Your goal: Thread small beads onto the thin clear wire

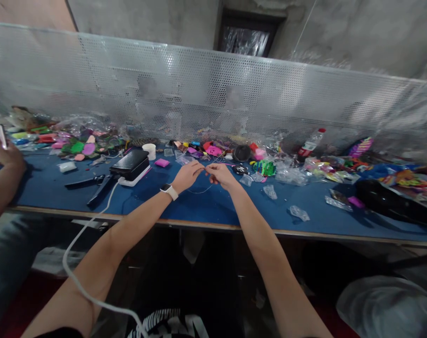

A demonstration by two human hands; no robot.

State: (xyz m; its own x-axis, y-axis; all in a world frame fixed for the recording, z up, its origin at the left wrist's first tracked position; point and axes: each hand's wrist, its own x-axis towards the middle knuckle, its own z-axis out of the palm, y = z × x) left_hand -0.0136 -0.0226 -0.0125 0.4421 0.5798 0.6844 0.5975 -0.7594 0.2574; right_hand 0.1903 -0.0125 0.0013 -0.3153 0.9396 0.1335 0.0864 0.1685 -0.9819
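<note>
Over the blue tabletop [195, 206] my left hand [188, 176] and my right hand [221, 175] meet, fingertips nearly touching. Both are closed in a pinch. A thin pale thread [202, 192] loops down below them and seems to run between their fingers; whether it is thread or fine wire I cannot tell. Anything smaller at the fingertips is too small to make out. A pink packet [162, 162] lies just beyond my left hand. Past my right hand are a black piece with white marks [240, 170] and a green shape [264, 167].
Left of me, a black box-shaped device [130, 164] rests on a white base, with a white cable [89, 220] trailing toward me. A white cup [149, 151], a red-capped bottle [310, 144] and plastic bags [299, 213] stand or lie about. Another person's hand [7, 152] holds a phone.
</note>
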